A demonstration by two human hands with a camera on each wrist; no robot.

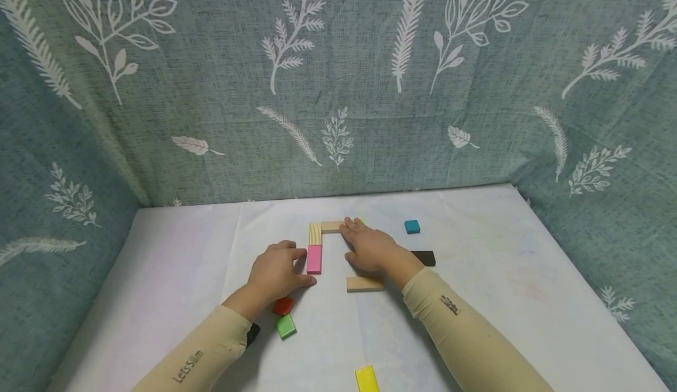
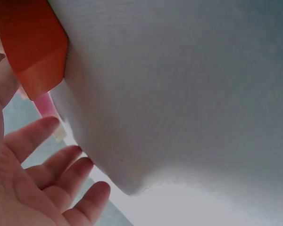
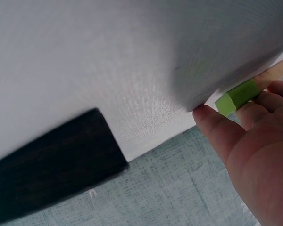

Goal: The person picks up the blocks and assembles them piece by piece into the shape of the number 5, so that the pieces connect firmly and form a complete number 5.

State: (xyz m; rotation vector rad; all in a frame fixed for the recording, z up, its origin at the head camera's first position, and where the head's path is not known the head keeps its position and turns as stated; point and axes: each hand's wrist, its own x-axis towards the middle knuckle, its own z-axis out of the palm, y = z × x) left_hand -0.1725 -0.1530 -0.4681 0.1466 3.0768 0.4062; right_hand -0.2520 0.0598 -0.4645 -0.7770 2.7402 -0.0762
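Observation:
My left hand point(image 1: 276, 270) lies beside a pink block point(image 1: 314, 259), its fingers spread and loosely bent, with the thumb near the block's near end. The left wrist view shows nothing pinched in those fingers. Beyond the pink block, end to end with it, is a striped wooden block point(image 1: 315, 234). A plain wooden block point(image 1: 331, 227) runs rightward from there to a lime green block point(image 3: 238, 97). My right hand point(image 1: 368, 246) has its fingers at these last two blocks, seemingly touching them; its thumb is apart from them, down at the cloth.
Right of the row lie a blue block point(image 1: 412, 227), a black block point(image 1: 424, 258) and another wooden block point(image 1: 365, 284) below the right hand. A red block point(image 1: 283, 305) and a green block point(image 1: 286, 326) lie near the left wrist. A yellow block point(image 1: 367, 378) is in front.

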